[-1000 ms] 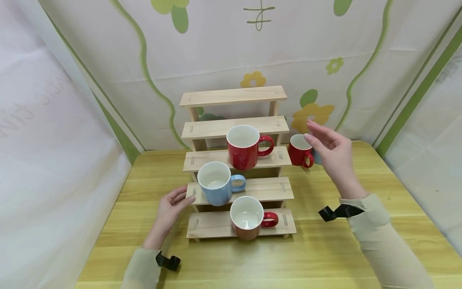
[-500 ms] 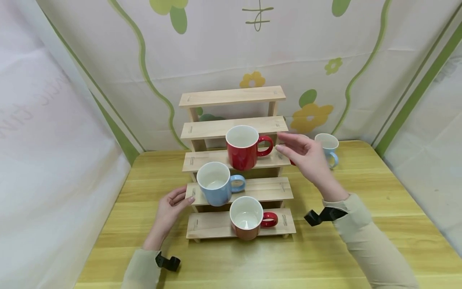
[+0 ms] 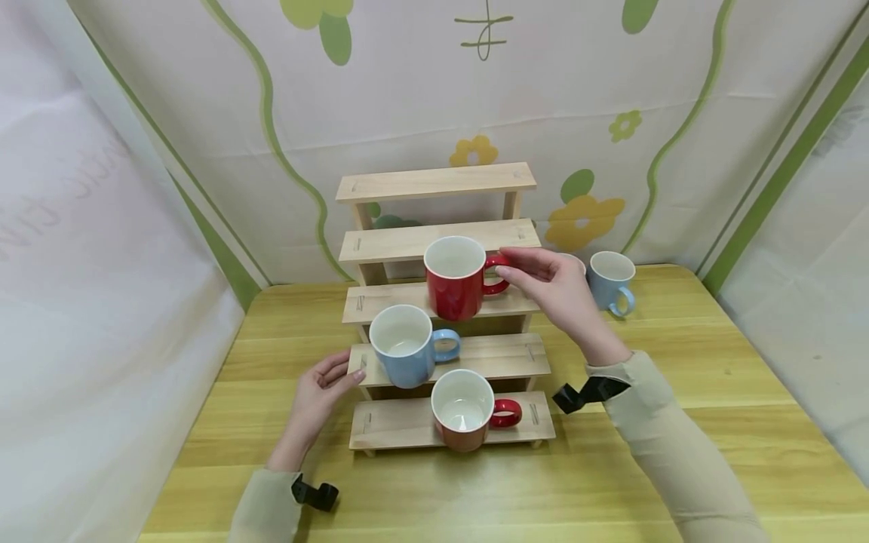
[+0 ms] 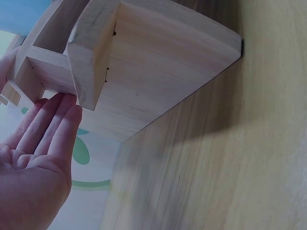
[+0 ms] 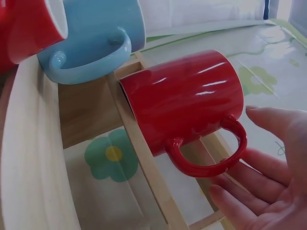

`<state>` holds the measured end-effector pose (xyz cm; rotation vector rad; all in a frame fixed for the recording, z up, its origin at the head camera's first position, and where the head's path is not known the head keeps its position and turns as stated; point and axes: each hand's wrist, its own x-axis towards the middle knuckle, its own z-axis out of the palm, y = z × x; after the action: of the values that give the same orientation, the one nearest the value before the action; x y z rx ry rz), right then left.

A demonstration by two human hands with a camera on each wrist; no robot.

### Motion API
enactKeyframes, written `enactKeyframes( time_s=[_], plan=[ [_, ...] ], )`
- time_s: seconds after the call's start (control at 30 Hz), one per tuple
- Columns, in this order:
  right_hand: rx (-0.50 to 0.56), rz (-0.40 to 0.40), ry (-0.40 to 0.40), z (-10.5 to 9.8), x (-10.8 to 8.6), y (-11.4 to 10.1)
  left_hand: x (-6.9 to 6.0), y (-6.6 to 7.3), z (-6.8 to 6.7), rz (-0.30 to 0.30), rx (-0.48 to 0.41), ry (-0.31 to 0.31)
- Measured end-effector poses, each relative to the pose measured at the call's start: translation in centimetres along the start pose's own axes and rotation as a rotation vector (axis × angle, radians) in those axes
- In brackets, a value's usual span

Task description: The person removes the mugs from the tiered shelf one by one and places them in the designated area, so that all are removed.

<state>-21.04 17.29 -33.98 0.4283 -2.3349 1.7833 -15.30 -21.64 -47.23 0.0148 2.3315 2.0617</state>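
Observation:
A five-step wooden display rack [image 3: 434, 182] stands on the table. The red mug [image 3: 456, 294] on its middle step has its handle to the right. My right hand [image 3: 560, 298] is at that handle; in the right wrist view its fingers reach beside the handle [image 5: 208, 168], thumb and fingers apart. One step below sits a light blue mug [image 3: 407, 363]. A mug with a red handle [image 3: 508, 413] is on the lowest step. My left hand [image 3: 320, 392] holds the left end of the second step from the bottom, thumb on top and fingers [image 4: 60, 127] underneath.
Another light blue mug [image 3: 607, 285] stands on the table behind right. Beside it, a further mug [image 3: 574, 262] is mostly hidden by my right hand; only its pale rim shows. A flowered cloth backdrop [image 3: 400, 83] rises behind the rack.
My right hand has moved left from above the mugs at the back right to the handle of the red mug. The left hand has stayed on the rack.

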Motion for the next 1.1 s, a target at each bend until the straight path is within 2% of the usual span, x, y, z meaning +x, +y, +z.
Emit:
enactKeyframes(
  time_s=[0.17,0.5,0.83,1.1],
  plan=[
    [-0.023,0.021,-0.024,0.2,0.5,-0.2,0.0,0.0,0.0,0.005,-0.002,-0.001],
    [-0.023,-0.004,-0.104,0.3,1.8,-0.2,0.0,0.1,0.1,0.002,-0.011,0.001],
    [0.076,0.105,-0.253,-0.2,2.7,-0.8,0.0,0.2,0.0,-0.002,0.003,0.003],
    [0.088,0.106,-0.268,-0.3,2.9,-0.5,0.0,0.2,-0.1,-0.006,0.012,0.006]
  ],
)
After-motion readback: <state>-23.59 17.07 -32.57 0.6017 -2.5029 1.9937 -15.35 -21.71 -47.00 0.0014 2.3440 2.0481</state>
